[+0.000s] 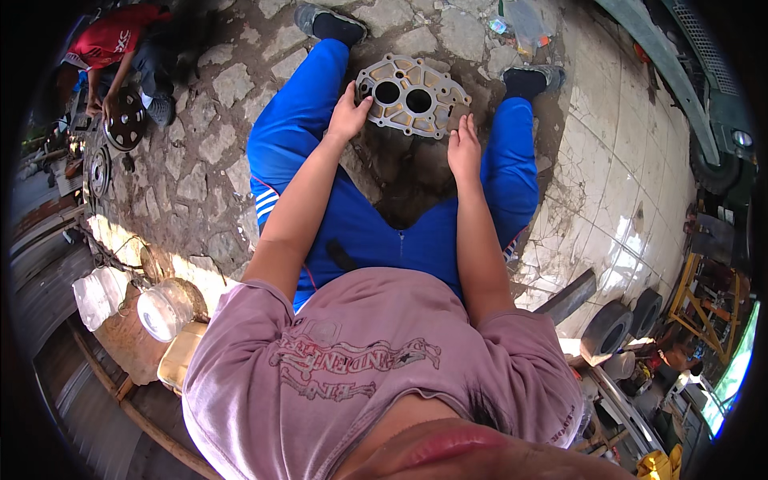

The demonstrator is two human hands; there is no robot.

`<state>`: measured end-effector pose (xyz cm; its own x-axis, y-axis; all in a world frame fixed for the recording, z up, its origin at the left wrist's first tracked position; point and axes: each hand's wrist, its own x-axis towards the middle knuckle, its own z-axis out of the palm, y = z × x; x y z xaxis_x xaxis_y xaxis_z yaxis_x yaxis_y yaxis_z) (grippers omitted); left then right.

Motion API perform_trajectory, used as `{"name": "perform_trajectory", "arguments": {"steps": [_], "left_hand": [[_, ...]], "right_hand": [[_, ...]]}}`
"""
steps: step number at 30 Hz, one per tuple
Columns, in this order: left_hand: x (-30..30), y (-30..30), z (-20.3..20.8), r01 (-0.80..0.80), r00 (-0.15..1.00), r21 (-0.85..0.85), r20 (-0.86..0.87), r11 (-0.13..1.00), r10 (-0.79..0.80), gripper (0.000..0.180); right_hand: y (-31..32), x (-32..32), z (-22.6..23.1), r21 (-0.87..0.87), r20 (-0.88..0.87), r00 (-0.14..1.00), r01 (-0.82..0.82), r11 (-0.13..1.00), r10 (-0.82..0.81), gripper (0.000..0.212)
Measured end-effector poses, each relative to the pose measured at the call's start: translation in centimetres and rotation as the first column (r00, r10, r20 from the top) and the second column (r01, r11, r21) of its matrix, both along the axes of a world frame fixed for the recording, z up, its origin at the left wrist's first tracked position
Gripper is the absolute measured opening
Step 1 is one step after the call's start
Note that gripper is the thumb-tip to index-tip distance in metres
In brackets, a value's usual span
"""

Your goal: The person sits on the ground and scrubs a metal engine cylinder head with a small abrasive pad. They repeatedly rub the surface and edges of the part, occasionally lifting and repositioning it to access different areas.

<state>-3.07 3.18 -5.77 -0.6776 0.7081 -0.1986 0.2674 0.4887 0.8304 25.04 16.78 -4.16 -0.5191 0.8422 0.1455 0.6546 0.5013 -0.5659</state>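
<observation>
A grey metal housing cover (436,78), like a gearbox casting with two large round holes, ribs and bolt holes round its rim, is between my feet. My left hand (350,114) grips its left edge, thumb on the near face and fingers at the rim. At its lower right edge is my right hand (464,148), fingers close together against the rim and thumb below. The part's underside is hidden, so I cannot tell whether it rests on the ground or is lifted. My blue trouser legs (300,120) spread on either side of it.
Stone paving (192,184) lies to the left, pale tiles (596,152) to the right. At far left a person in a red shirt (120,40) handles a dark round disc (126,120). Clear plastic containers (166,310) stand lower left; tyres (606,330) and a vehicle (732,120) are right.
</observation>
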Motion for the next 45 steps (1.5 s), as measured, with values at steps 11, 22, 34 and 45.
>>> {"name": "perform_trajectory", "arguments": {"steps": [11, 22, 34, 45], "left_hand": [[0.0, 0.1, -0.3, -0.025, 1.0, 0.034, -0.014, 0.999, 0.025, 0.079], [0.6, 2.5, 2.7, -0.369, 0.792, 0.077, 0.548, 0.926, 0.27, 0.063], [3.5, 2.0, 3.3, -0.55, 0.474, -0.096, 0.782, 0.83, 0.405, 0.062], [1.5, 0.4, 0.4, -0.421, 0.476, -0.049, 0.838, 0.906, 0.266, 0.08]], "right_hand": [[1.1, -0.2, 0.3, -0.074, -0.124, 0.99, 0.059, 0.996, -0.068, 0.041], [2.1, -0.5, 0.2, -0.126, -0.23, 0.961, 0.125, 0.984, -0.152, 0.037], [3.6, 0.8, -1.2, -0.331, -0.317, 0.894, 0.208, 0.92, -0.316, 0.037], [4.3, 0.0, -2.0, -0.407, -0.408, 0.814, 0.243, 0.88, -0.414, 0.028]]}}
